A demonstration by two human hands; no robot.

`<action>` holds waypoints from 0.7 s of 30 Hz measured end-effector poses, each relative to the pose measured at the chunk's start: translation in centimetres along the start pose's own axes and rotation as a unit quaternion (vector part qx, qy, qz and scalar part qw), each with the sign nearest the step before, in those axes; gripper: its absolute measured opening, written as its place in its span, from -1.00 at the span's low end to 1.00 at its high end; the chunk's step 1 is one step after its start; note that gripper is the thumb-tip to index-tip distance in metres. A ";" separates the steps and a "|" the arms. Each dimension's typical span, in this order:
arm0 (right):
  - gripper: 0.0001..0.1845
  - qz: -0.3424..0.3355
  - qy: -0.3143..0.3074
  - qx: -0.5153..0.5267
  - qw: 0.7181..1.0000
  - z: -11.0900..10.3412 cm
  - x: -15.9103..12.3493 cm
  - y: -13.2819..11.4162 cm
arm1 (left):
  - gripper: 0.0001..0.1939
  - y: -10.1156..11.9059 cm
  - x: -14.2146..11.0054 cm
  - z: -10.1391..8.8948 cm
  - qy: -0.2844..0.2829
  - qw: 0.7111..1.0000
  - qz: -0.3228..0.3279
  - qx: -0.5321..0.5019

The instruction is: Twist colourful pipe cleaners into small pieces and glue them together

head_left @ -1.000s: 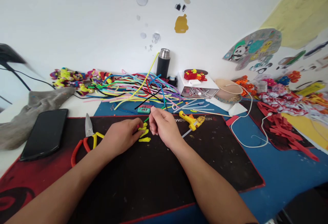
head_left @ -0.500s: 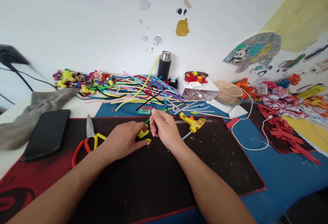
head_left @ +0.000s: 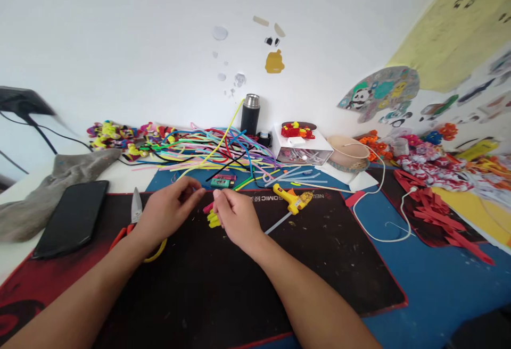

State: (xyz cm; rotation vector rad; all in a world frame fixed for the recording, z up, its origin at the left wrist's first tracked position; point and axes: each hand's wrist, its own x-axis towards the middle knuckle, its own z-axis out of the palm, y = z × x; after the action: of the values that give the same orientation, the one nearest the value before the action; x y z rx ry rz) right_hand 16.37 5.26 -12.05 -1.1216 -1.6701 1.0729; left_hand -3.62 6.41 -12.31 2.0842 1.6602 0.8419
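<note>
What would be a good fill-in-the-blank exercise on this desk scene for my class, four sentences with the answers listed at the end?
1. From the wearer's viewpoint, the glue gun lies to the ____ of the right hand.
2. The short pieces lying close beside that hand are mostly ____ in colour.
3. The bottle near the wall has a ____ body below its silver top.
4. The handles of the cutting tool are partly hidden by the person's ____ arm.

Missing words: right; yellow; black; left.

Bare hands (head_left: 239,220) — bare forearms (head_left: 309,288)
</note>
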 end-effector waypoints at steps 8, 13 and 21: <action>-0.52 -0.057 -0.002 -0.097 0.994 -0.1 -0.2 -0.6 | -0.66 2.0 1.4 -3.1 0.116 0.990 -0.061 -0.060; -0.54 -0.084 -0.016 -0.140 0.986 0.2 -0.5 -1.0 | -0.65 3.2 3.4 -3.7 -0.004 1.000 -0.021 0.000; -0.55 -0.116 -0.027 -0.226 0.967 0.4 -0.6 -1.0 | -0.62 2.5 7.5 -0.5 -0.149 0.963 0.196 0.109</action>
State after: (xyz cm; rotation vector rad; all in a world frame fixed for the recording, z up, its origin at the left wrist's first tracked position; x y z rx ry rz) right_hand 15.94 4.37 -11.31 -1.1432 -2.0960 0.5905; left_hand -1.04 12.95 -8.71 2.5934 1.2484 0.4297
